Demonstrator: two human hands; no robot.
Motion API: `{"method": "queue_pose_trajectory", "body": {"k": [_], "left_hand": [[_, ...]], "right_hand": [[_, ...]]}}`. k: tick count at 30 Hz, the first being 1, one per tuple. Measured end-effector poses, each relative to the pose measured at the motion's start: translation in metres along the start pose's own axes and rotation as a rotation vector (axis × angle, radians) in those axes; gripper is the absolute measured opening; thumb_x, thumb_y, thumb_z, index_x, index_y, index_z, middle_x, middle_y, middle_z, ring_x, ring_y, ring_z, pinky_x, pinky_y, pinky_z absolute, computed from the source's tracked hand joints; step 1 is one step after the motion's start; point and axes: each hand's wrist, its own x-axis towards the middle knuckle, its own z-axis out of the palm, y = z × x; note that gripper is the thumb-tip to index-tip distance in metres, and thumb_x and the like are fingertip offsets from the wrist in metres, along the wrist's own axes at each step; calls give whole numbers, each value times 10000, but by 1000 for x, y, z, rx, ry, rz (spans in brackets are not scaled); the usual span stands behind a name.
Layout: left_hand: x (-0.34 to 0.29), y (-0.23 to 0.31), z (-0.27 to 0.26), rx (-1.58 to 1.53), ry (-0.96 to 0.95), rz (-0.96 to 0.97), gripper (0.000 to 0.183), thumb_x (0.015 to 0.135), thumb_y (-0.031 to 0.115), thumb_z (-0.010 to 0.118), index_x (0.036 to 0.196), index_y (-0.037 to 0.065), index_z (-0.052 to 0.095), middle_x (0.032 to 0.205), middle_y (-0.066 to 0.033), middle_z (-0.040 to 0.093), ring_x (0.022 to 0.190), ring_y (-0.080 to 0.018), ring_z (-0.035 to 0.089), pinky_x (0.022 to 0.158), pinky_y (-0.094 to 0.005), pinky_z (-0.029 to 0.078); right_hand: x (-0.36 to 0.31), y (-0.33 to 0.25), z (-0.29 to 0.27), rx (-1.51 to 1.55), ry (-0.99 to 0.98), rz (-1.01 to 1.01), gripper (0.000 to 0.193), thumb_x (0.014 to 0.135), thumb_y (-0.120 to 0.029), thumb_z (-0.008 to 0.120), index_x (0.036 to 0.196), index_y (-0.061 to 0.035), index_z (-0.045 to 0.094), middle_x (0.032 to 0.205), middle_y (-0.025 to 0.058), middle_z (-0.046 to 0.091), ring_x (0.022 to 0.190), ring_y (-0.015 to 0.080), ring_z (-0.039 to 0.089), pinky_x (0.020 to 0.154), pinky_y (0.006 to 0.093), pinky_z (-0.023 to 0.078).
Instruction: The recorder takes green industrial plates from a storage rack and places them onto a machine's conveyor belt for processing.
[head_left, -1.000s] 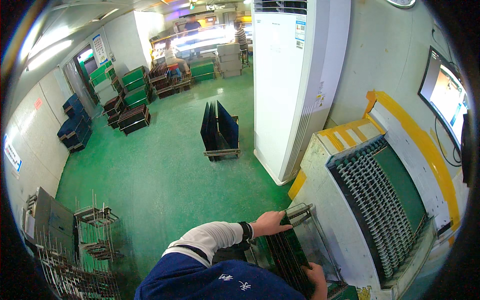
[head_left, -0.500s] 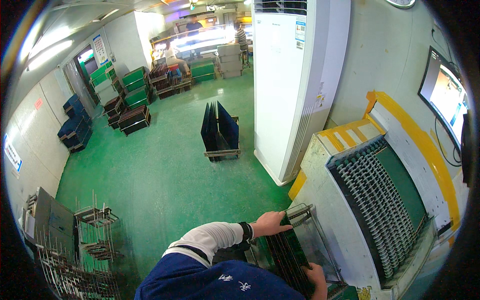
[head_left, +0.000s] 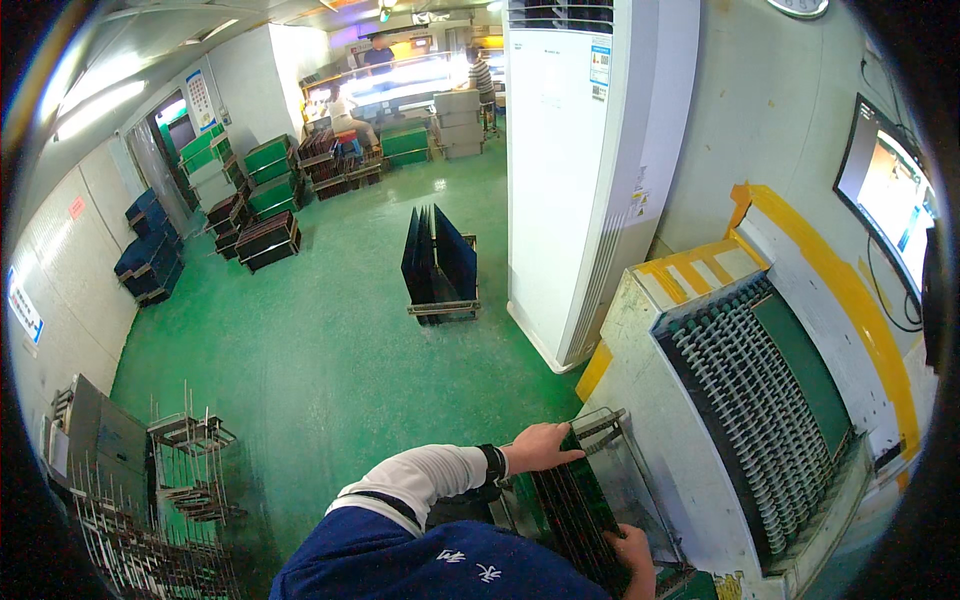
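A tight stack of thin dark boards [head_left: 575,510] stands on edge in front of me, beside a metal wire rack [head_left: 640,480]. At the stack's far end, my left hand [head_left: 543,447] is closed over the boards' edges, with a dark band on its wrist. My right hand [head_left: 632,560] grips the near end, its fingers curled against the boards. My body and sleeve hide the lower part of the stack. To the right, a machine with a sloped bed of rollers [head_left: 745,420] carries a flat green panel [head_left: 805,370].
A tall white air conditioner [head_left: 565,190] stands ahead. On the green floor is a rack of dark blue panels [head_left: 440,265]. Metal pin racks [head_left: 190,470] are at lower left, green bins [head_left: 270,175] farther back. A screen [head_left: 890,195] hangs right; people are at a distant lit bench.
Both hands keep their places on the stack of boards. Far off, the people at the lit bench have shifted slightly.
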Motion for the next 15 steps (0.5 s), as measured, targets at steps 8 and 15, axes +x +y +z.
{"method": "queue_pose_trajectory", "body": {"k": [8, 15], "left_hand": [[-1, -6, 5, 8, 40, 12, 672, 951, 606, 599, 1101, -48, 569, 1013, -270, 678, 991, -451, 657, 869, -522, 517], [0, -4, 6, 2, 39, 22, 659, 950, 604, 601, 1065, -44, 567, 980, -268, 677, 971, -453, 659, 856, -525, 519]], "right_hand": [[-1, -2, 1, -3, 20, -72, 327, 855, -255, 772, 1070, -9, 753, 883, 146, 745, 812, 202, 692, 773, 362, 517], [-7, -1, 4, 28, 69, -61, 334, 824, -262, 794, 1048, -16, 761, 874, 166, 745, 794, 240, 711, 739, 379, 515]]}}
